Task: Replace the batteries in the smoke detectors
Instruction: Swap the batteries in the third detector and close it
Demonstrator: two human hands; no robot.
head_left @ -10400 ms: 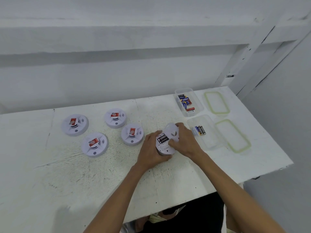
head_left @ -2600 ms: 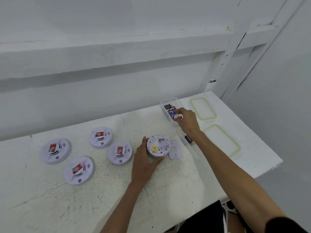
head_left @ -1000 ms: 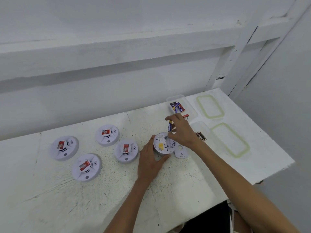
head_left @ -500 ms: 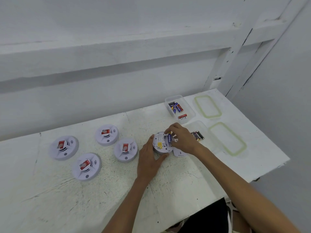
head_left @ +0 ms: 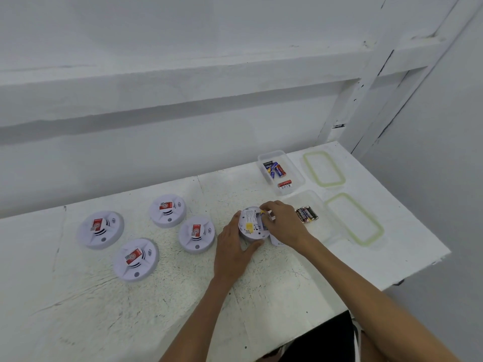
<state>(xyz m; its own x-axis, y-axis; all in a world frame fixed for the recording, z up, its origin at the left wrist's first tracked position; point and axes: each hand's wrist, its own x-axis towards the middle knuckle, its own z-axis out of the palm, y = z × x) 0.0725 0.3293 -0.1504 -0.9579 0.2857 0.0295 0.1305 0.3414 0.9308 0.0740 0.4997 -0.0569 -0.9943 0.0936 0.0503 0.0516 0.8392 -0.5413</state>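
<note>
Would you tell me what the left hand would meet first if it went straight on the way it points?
The upturned smoke detector, at once: the left hand cups its left and near rim. Beyond it the line seems to cross the table to the wall; depth is unclear.

Light: bright, even, diffuse, overhead
Shadows: soft band under wall ledge (head_left: 183, 84)
Sharpness: mildly soft, small print smeared
Edges: wide-angle bowing of straight lines

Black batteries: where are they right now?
Head view, right side of the white table: the black cylindrical batteries lie in the nearer clear plastic tub, just right of the right hand and left of a green-rimmed lid.
</note>
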